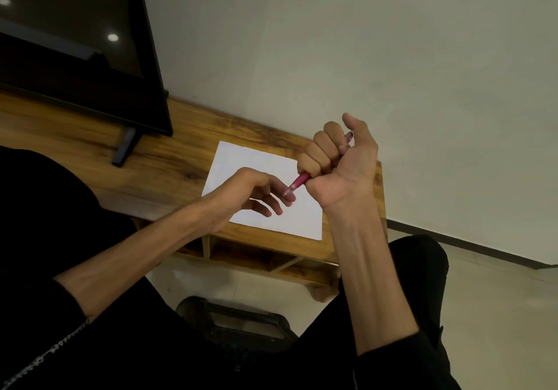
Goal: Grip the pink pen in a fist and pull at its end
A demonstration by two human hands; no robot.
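My right hand [335, 160] is raised above the table with its fingers curled round a red pen [299, 183], the thumb sticking up. The pen's tip points down and to the left and its other end shows by the thumb. My left hand [256, 193] hovers over a blank white sheet of paper [302, 220], its fingers loosely bent. The fingertips of the left hand meet the pen's tip; whether they pinch it or only touch it is unclear. The sheet lies flat on a low wooden table [169, 166].
A dark flat screen [75, 42] on a stand foot [125, 148] sits on the table's left part. A pale wall [392, 57] rises behind the table. Below, a dark stool [235, 320] stands on a tiled floor [498, 314] between my black-clad legs.
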